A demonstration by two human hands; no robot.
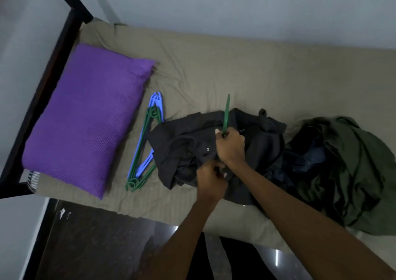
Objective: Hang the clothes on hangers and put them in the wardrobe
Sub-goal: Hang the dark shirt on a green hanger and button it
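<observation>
Person stands at the near edge of a bed covered in a tan sheet, both bare arms reaching in from the bottom of the view. Black shirt lies crumpled on the sheet near the middle, a small round snap or button visible on it.

Right hand is curled into a fist around the lower end of a green hanger; the hanger piece sticks up and away from the fist toward the far side, rest of it hidden by the hand and cloth. Left hand sits just nearer, fingers bent and pinching a fold of the black shirt at its near edge. The two hands are close together, almost touching.

Left of the shirt, a pile of spare hangers, green and blue, lies flat on the sheet; their right ends are tucked under or against the shirt's left edge. Further left, a purple pillow rests at the head of the bed beside the dark bed frame.

Right of the shirt, a heap of clothes sits on the sheet: dark green on top, some dark blue fabric showing at its left side, touching the black shirt. Wall behind is pale grey. Dark floor shows near-left. No wardrobe in view.
</observation>
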